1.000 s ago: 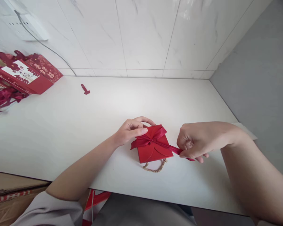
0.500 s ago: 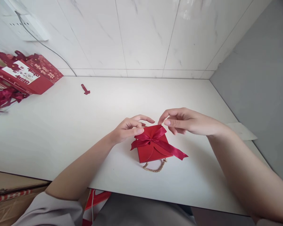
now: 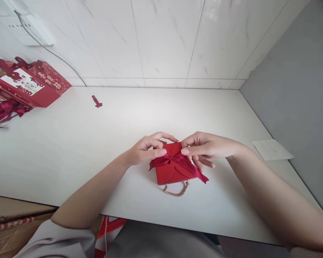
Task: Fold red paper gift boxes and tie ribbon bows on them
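Observation:
A small red box [image 3: 165,173] lies on the white table, with a twisted rope handle [image 3: 176,194] at its near edge. A dark red ribbon [image 3: 187,164] is tied in a bow across its top, one long tail hanging past the right side. My left hand [image 3: 150,148] pinches the bow's left loop between thumb and index finger, its other fingers reaching over the box's far edge. On the other side, my right hand [image 3: 200,148] pinches the right loop, with its lower fingers spread beside the box.
Red printed boxes [image 3: 43,89] and a heap of ribbons [image 3: 6,109] stand at the far left. A small dark red tag [image 3: 97,101] lies toward the wall. White paper [image 3: 271,149] lies at the right edge, and a cardboard box [image 3: 18,233] is below left.
My right hand has moved left and down onto the bow and closed on its right loop. My left thumb has shifted slightly toward the knot.

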The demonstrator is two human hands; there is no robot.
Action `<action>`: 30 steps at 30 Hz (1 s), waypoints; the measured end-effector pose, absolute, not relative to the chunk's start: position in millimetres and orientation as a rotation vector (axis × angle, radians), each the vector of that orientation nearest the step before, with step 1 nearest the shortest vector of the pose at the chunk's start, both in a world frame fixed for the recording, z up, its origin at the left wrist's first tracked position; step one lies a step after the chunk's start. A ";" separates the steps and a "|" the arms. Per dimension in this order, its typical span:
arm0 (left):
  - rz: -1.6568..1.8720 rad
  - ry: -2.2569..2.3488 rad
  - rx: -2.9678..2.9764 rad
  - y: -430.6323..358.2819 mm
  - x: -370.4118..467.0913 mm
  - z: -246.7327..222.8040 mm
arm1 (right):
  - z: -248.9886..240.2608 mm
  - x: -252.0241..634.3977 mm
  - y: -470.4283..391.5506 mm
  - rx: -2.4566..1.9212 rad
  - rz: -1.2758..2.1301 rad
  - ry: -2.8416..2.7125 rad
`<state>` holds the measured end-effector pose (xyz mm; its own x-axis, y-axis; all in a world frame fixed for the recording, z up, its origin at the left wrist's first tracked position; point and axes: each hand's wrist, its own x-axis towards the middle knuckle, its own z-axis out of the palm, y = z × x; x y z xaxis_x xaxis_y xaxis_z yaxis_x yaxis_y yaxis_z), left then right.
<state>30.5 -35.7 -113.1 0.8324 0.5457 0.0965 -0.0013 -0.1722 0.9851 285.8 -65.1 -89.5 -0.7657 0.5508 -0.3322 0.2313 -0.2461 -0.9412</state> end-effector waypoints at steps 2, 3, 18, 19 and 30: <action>0.531 0.462 1.716 -36.9 32.4 -111.0 | -91.2 285.8 -64.9 -0.943 2.120 -1.757; 0.542 0.476 1.730 -37.8 33.4 -110.1 | -91.5 285.7 -64.9 -0.944 2.116 -1.752; 0.666 0.591 1.938 -42.5 33.6 -105.0 | -82.5 285.4 -69.1 -1.062 2.048 -1.820; 0.663 0.590 1.943 -42.1 33.5 -104.4 | -82.5 285.5 -69.2 -1.067 2.055 -1.814; 0.614 0.623 2.027 -43.1 28.9 -98.6 | -81.5 286.6 -68.4 -1.098 2.075 -1.805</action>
<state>28.9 -43.1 -98.6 0.7497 0.6366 0.1805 0.1896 -0.4681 0.8631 286.6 -68.4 -81.5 -0.7112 0.5741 -0.4058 0.3225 -0.2465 -0.9139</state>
